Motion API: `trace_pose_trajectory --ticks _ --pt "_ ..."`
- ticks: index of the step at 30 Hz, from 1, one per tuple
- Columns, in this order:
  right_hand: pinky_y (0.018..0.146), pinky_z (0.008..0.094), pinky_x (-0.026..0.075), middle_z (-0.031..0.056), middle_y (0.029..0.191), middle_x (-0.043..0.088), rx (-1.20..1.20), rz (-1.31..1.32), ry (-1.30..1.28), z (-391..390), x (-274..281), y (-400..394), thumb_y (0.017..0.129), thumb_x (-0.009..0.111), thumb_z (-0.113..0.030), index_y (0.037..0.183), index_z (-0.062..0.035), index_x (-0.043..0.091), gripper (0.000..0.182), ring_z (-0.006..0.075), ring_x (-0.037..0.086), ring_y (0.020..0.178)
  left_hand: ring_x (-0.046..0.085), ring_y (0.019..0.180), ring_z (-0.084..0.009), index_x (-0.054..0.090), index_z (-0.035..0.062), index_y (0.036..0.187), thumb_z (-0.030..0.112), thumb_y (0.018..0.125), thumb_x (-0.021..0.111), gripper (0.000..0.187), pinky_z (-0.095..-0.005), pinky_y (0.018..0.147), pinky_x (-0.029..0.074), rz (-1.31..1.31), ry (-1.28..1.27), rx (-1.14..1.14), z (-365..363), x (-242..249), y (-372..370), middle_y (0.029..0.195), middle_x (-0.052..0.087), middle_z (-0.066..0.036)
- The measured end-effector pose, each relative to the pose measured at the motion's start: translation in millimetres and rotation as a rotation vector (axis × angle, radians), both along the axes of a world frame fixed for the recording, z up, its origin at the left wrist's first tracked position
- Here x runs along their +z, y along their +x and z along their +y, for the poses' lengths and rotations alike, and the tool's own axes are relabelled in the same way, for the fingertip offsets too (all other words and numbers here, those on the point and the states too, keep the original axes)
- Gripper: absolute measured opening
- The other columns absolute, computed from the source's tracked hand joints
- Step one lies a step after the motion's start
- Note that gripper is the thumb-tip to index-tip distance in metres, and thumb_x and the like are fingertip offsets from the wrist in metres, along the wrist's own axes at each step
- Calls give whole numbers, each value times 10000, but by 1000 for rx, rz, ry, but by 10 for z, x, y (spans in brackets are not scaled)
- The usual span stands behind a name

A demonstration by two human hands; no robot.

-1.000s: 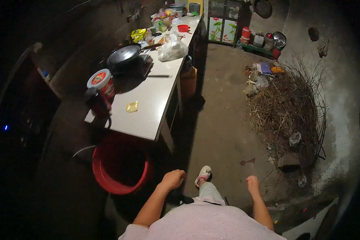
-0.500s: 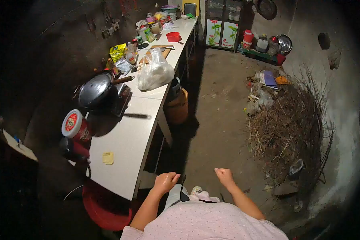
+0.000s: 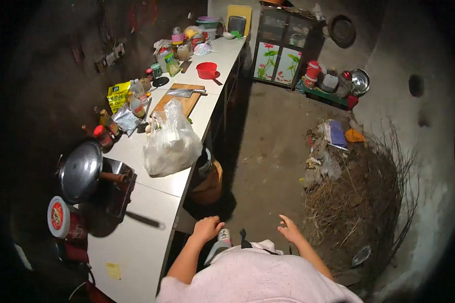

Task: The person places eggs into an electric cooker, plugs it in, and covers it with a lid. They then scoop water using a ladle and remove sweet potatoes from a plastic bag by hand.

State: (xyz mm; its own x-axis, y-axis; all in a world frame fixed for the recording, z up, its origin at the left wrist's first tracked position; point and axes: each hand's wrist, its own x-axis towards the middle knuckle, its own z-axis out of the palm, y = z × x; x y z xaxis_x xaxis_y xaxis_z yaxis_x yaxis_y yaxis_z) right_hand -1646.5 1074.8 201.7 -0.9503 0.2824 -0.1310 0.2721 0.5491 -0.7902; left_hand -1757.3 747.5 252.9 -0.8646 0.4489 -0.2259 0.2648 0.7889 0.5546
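My left hand [image 3: 207,229] hangs in front of me with its fingers curled in, and nothing shows in it. It is nearest to the long white table [image 3: 129,252] but does not touch it. My right hand [image 3: 290,230] is over the floor to the right, its fingers apart and holding nothing. On the table, a translucent plastic bag [image 3: 172,146] with pale contents stands against a wooden cutting board [image 3: 187,103]. A cleaver [image 3: 181,93] lies across that board.
A wok [image 3: 81,170] sits on a stove [image 3: 117,189] at the table's left, beside a red tub [image 3: 68,219]. Beyond the board is a red dipper [image 3: 207,70]. Dry brushwood [image 3: 354,202] is heaped at the right, and a cabinet [image 3: 280,55] stands at the back.
I have moved forward, so the table, bag and wok now sit nearer and lower in view. My right hand's fingers have opened from a fist; my left stays curled.
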Motion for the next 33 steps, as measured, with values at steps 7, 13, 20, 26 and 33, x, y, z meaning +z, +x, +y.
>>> trace_pose_trajectory --ticks 7,13,20,26,33 --pt "781 338 445 178 1047 569 -165 -545 117 1494 -1082 -101 817 551 -183 1117 -11 530 346 250 557 944 591 772 -333 578 69 819 373 833 524 309 -441 640 464 21 91 -182 1015 179 -1658 805 620 -134" --pt "768 380 450 191 1015 583 8 -866 152 2504 -1605 -1041 831 511 -251 1034 -2 559 325 297 561 914 593 815 -333 574 69 880 381 846 500 322 -439 667 471 -80 -107 -104 1710 -92 -2817 873 618 -137" --pt "753 429 455 206 977 599 513 -868 472 3651 -1400 -4186 846 465 -330 938 7 594 373 351 567 880 585 841 -328 572 75 893 375 842 507 311 -434 688 461 -49 -51 326 2106 80 -3863 896 603 -139" --pt "594 403 423 183 667 573 502 -264 382 3242 -834 -6882 863 448 -301 689 61 544 413 327 543 613 554 894 -315 584 70 924 313 827 540 266 -405 750 450 80 53 614 1704 130 -4643 929 564 -137" --pt "536 286 427 64 589 561 642 -293 70 2101 -1206 -8010 852 548 -264 651 8 547 339 130 514 538 485 1042 -379 493 4 1135 259 817 550 412 -415 886 400 230 61 850 753 -496 -5921 1126 513 -221"
